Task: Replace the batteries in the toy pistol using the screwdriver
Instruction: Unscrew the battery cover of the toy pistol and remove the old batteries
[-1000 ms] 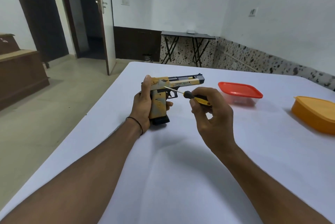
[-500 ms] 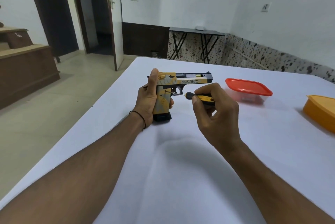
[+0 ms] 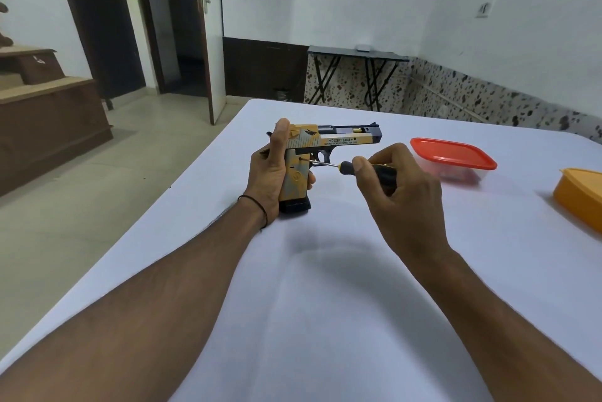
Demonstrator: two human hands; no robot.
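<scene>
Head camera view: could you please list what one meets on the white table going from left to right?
left hand → toy pistol → screwdriver → right hand → red-lidded container → orange container

We lose the orange container [image 3: 583, 198] past the right edge, most of the screwdriver [image 3: 353, 168] handle inside our right hand [image 3: 402, 196].
</scene>
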